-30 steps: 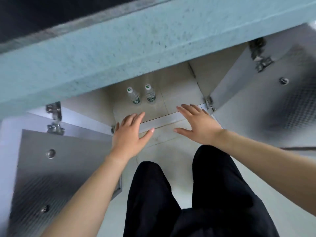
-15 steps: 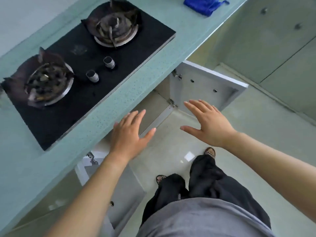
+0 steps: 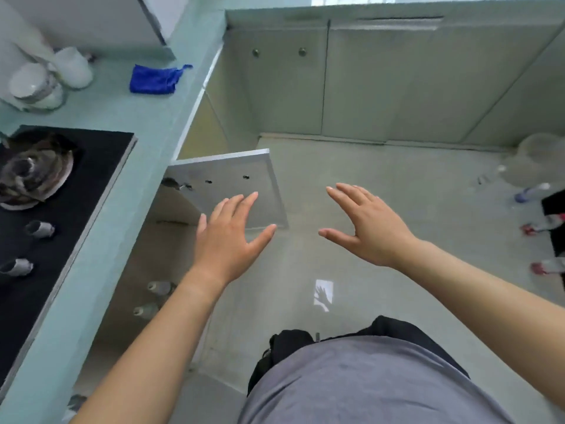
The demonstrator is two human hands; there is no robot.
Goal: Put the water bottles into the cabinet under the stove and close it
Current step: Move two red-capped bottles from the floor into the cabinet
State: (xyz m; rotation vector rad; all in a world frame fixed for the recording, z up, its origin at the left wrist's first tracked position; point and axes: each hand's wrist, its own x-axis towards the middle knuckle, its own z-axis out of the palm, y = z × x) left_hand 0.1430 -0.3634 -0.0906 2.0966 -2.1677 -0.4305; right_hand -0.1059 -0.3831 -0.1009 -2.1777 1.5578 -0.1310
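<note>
Two water bottles (image 3: 159, 287) (image 3: 146, 310) stand inside the open cabinet under the black stove (image 3: 61, 228), partly hidden by my left forearm. The cabinet's right door (image 3: 226, 182) stands open toward the floor space. My left hand (image 3: 227, 240) hovers in front of that door with fingers spread and holds nothing. My right hand (image 3: 367, 228) hovers over the floor, also spread and holding nothing. More bottles with red caps (image 3: 541, 266) lie at the far right on the floor.
A teal countertop (image 3: 134, 166) runs along the left with a blue cloth (image 3: 154, 79) and white jars (image 3: 46, 81) on it. Closed cabinet doors (image 3: 367, 84) line the far wall. A clear plastic container (image 3: 532, 163) sits on the floor at right.
The view has swung up from inside the cabinet and turned right toward the floor and far cabinets. Both hands stay open and spread, now level with the open right door.
</note>
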